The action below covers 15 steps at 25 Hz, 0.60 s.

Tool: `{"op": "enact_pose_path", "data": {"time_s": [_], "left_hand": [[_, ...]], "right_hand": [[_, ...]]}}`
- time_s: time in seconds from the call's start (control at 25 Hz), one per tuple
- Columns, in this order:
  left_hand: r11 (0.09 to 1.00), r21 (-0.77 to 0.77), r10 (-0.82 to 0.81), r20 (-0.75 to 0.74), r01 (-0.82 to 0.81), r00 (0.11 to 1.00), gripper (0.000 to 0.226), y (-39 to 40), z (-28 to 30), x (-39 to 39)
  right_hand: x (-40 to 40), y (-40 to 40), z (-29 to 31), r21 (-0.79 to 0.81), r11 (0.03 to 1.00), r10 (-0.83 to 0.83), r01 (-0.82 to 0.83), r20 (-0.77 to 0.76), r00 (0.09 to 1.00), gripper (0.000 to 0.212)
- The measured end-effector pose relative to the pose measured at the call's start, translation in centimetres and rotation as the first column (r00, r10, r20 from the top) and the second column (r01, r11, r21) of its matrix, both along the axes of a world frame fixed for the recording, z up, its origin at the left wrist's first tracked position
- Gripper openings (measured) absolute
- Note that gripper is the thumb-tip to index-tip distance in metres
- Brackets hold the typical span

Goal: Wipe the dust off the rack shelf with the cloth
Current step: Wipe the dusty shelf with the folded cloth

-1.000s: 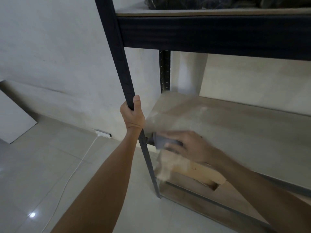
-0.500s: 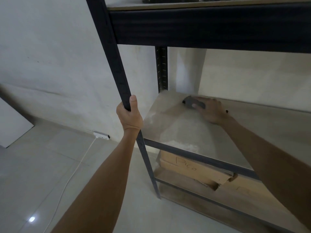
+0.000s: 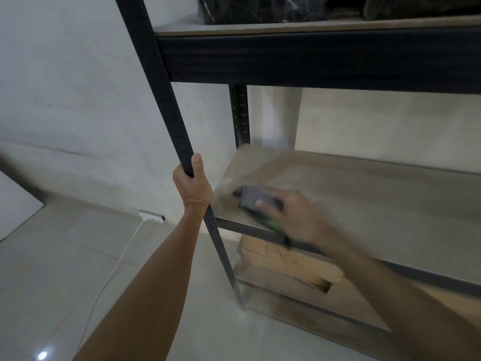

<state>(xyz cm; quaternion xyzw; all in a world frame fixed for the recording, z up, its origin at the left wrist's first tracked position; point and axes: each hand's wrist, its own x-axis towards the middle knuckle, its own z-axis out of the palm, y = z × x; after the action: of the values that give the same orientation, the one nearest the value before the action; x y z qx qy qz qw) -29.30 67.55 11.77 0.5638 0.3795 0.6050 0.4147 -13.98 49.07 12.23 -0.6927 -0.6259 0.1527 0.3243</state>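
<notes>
Both hands busy: right hand (image 3: 294, 217) presses cloth (image 3: 256, 201) onto shelf (image 3: 364, 201).

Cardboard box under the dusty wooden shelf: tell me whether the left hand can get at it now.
Probably not: the left hand grips the black metal upright; freed, the cardboard box sits open-fronted below.

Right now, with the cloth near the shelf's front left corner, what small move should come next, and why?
Probably sweep the right hand and its grey cloth rightward along the rack shelf. The cloth sits near the front left corner, and the wide stretch of board to its right looks unwiped. The left hand grips the front post, steadying the rack.
</notes>
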Motion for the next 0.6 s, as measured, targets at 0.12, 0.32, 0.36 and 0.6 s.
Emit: {"op": "enact_pose_path", "data": {"time_s": [0.12,0.32,0.36,0.6], "left_hand": [[1.0,0.021,-0.004,-0.006,0.004,1.0,0.053,-0.1,0.1,0.0],[1.0,0.021,-0.006,0.007,0.006,1.0,0.051,-0.2,0.2,0.1],[1.0,0.021,-0.009,0.011,0.009,1.0,0.051,-0.1,0.2,0.1],[1.0,0.018,0.002,0.021,-0.002,1.0,0.055,0.1,-0.1,0.1]], "right_hand": [[8.4,3.8,1.6,0.055,0.954,-0.299,0.295,0.104,0.949,0.044],[14.7,6.6,-1.7,-0.078,0.931,-0.332,0.355,0.219,0.918,0.05],[14.6,6.5,-2.8,-0.115,0.943,-0.284,0.311,0.207,0.936,0.057],[11.3,4.8,-3.1,-0.136,0.953,-0.222,0.27,0.293,0.93,0.057]]}}
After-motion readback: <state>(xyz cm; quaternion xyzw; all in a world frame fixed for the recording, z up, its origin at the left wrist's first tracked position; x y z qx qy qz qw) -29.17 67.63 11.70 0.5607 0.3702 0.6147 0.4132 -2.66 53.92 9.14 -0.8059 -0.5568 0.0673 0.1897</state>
